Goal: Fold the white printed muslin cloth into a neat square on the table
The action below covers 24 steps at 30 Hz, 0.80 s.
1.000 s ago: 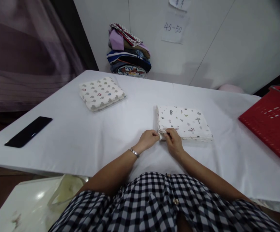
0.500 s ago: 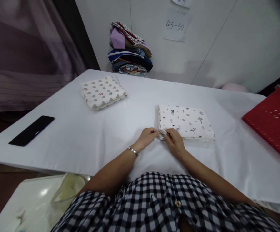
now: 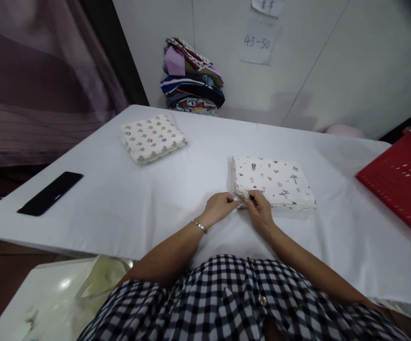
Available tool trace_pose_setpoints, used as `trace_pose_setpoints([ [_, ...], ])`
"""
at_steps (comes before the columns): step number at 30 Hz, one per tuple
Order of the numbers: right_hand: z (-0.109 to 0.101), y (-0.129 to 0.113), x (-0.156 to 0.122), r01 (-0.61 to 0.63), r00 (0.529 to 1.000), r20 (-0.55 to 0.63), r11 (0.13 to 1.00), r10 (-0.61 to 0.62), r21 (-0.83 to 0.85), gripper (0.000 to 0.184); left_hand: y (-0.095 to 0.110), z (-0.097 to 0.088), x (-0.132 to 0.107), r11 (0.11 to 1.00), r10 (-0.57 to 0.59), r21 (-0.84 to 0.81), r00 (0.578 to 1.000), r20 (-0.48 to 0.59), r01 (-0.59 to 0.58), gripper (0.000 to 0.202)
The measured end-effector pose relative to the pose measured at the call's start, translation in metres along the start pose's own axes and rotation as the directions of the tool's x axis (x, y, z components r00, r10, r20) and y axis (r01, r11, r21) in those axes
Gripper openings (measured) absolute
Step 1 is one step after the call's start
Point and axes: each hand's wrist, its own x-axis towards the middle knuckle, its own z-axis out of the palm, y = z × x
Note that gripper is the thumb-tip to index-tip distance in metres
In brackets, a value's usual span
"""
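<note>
A folded white cloth [image 3: 272, 179] printed with small palm trees and figures lies flat on the white-covered table [image 3: 191, 175]. My left hand [image 3: 220, 207], with a silver bracelet at its wrist, pinches the edge of this cloth at its near left corner. Right beside it, my right hand [image 3: 260, 210] grips the same corner, its fingers closed on the layers and lifting them a little. The fingertips of both hands nearly meet there. Farther back on the left rests a second folded cloth [image 3: 154, 138] with grey shapes on white.
A black phone [image 3: 50, 193] lies at the table's left. On the right stands a red basket [image 3: 400, 175]. Behind the table's far edge is a stack of folded fabrics [image 3: 193, 78] against the wall. A white stool-like surface [image 3: 49, 293] with a plastic bag is at lower left.
My left hand has shifted slightly right, closer to my right hand, and now pinches the cloth's corner edge. The corner layers appear a little more lifted. The view has tipped slightly.
</note>
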Motion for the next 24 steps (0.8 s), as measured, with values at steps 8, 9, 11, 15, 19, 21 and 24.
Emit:
trace_pose_setpoints([
  [8, -0.002, 0.001, -0.003, 0.127, 0.99, 0.058, 0.991, -0.125, -0.044, 0.016, 0.003, 0.01, 0.006, 0.874, -0.137, -0.452, 0.983, 0.12, 0.177, 0.017],
  [9, -0.002, 0.002, -0.004, 0.171, 0.983, 0.079, 0.984, -0.166, -0.055, 0.018, 0.004, 0.01, 0.005, 0.836, -0.153, -0.508, 0.977, 0.146, 0.207, 0.015],
  [11, -0.003, 0.005, -0.005, 0.234, 0.967, 0.117, 0.969, -0.224, -0.078, 0.026, 0.007, 0.01, 0.004, 0.79, -0.154, -0.571, 0.974, 0.167, 0.223, 0.013],
  [15, -0.004, 0.006, -0.004, 0.21, 0.972, 0.131, 0.973, -0.197, -0.096, 0.031, 0.007, 0.007, 0.003, 0.754, -0.076, -0.634, 0.981, 0.179, 0.174, 0.015],
  [19, -0.005, 0.004, 0.0, 0.018, 0.997, 0.073, 0.999, -0.021, 0.037, 0.018, 0.002, 0.001, 0.004, 0.837, -0.051, -0.538, 0.993, 0.108, 0.102, 0.018],
  [21, -0.004, 0.005, 0.001, -0.079, 0.997, 0.024, 0.988, 0.077, 0.132, 0.019, -0.001, -0.001, 0.004, 0.929, -0.044, -0.368, 0.999, 0.014, 0.046, 0.02],
  [24, -0.003, 0.006, 0.001, -0.151, 0.987, -0.013, 0.958, 0.159, 0.246, 0.02, -0.001, -0.002, 0.002, 0.995, -0.005, -0.104, 0.998, -0.061, -0.001, 0.026],
])
